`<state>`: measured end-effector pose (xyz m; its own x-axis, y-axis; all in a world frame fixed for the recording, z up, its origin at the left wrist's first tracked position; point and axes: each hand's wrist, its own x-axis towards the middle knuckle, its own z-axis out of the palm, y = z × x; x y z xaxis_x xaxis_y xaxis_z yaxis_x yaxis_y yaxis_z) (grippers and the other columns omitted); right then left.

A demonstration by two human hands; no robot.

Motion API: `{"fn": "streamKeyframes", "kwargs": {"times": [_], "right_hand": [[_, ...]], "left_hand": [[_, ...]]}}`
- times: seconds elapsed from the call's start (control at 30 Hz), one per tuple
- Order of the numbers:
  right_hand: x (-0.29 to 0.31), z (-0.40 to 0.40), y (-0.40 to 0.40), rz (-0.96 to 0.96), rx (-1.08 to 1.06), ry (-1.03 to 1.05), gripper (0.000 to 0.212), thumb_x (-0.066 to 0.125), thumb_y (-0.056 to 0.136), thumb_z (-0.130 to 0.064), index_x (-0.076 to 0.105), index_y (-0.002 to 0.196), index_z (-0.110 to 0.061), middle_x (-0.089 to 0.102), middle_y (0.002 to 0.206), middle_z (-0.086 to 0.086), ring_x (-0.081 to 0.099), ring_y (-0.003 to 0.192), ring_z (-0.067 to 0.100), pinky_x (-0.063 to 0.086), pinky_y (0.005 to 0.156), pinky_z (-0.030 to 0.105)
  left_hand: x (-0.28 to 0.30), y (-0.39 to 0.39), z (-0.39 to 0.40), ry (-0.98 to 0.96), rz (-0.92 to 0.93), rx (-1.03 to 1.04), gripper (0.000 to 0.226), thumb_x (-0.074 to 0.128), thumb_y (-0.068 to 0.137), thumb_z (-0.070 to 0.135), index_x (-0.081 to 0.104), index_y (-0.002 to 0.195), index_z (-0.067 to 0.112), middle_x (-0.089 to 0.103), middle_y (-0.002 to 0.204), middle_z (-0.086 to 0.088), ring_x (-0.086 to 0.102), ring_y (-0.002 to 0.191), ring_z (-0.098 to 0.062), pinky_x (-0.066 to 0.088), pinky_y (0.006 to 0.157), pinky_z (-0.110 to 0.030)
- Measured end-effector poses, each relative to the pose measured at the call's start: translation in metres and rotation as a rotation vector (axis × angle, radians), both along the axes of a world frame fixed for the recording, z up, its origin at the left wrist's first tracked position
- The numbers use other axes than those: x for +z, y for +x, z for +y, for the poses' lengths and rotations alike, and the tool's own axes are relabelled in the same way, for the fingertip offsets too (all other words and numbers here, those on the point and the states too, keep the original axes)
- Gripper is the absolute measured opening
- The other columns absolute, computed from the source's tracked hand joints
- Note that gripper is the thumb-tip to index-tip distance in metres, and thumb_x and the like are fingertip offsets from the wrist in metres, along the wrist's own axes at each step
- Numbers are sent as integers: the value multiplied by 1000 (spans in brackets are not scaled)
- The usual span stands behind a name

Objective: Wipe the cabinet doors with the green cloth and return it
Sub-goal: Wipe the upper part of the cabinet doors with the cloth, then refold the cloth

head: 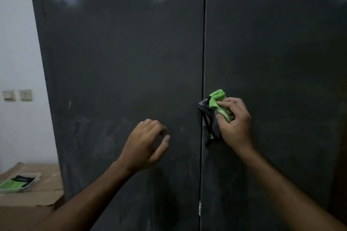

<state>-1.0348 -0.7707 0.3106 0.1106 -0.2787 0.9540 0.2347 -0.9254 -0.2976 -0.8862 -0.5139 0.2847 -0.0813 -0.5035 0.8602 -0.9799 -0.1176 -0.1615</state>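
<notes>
A tall dark grey metal cabinet fills the view, with a left door (pixel 122 62) and a right door (pixel 272 52) meeting at a vertical seam. My right hand (pixel 234 124) grips a bunched green and grey cloth (pixel 216 99) against the right door, just beside the seam at mid height. My left hand (pixel 145 144) hovers in front of the left door with its fingers loosely curled and nothing in them. Smeared dusty streaks show on the lower left door.
A cardboard box (pixel 37 202) stands at the lower left beside the cabinet, with a clear packet of green cloths (pixel 18 183) lying on it. Two wall switches (pixel 16 95) sit on the white wall to the left.
</notes>
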Motion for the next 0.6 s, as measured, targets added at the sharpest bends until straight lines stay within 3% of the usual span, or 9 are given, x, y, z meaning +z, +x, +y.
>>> {"fn": "streamKeyframes", "kwargs": {"times": [0.1, 0.23, 0.3, 0.4, 0.47, 0.6], "right_hand": [[-6, 25, -6, -8, 143, 99, 22, 76, 80, 8, 74, 94, -7, 64, 101, 5, 66, 96, 14, 54, 83, 30], [-18, 56, -12, 76, 329, 289, 18, 74, 87, 0, 72, 95, -17, 72, 93, 3, 69, 84, 12, 54, 75, 24], [-18, 66, -15, 88, 430, 425, 13, 73, 91, -2, 74, 99, -11, 76, 91, 7, 70, 82, 12, 57, 73, 26], [-14, 73, -21, 129, 583, 618, 10, 70, 94, -5, 75, 101, -8, 77, 93, 11, 71, 85, 16, 60, 76, 31], [-11, 75, -25, 197, 735, 770, 12, 67, 96, -7, 76, 104, -6, 78, 100, 14, 72, 89, 20, 61, 80, 33], [-7, 69, -36, 388, 890, 906, 22, 65, 98, -12, 74, 115, -2, 75, 110, 20, 72, 92, 25, 59, 87, 38]], "left_hand": [[0, -33, -24, 42, 251, -171, 14, 66, 100, 31, 66, 103, 17, 63, 94, 8, 60, 85, -11, 52, 75, -35], [2, -63, -53, 5, 751, -278, 53, 82, 89, 42, 57, 132, 21, 65, 121, 9, 65, 109, -4, 57, 90, -26], [3, -68, -59, -20, 882, -285, 69, 86, 84, 46, 47, 137, 26, 58, 132, 8, 61, 119, -1, 55, 94, -22], [4, -67, -59, -13, 1040, -316, 79, 87, 82, 43, 40, 143, 29, 53, 134, 12, 60, 115, 9, 53, 88, -11], [3, -65, -57, 17, 1140, -370, 75, 85, 86, 34, 42, 147, 26, 57, 132, 16, 63, 113, 9, 52, 86, -8], [3, -54, -53, 16, 1243, -460, 32, 71, 99, 8, 64, 129, 12, 75, 119, -3, 72, 110, -11, 57, 86, -21]]}}
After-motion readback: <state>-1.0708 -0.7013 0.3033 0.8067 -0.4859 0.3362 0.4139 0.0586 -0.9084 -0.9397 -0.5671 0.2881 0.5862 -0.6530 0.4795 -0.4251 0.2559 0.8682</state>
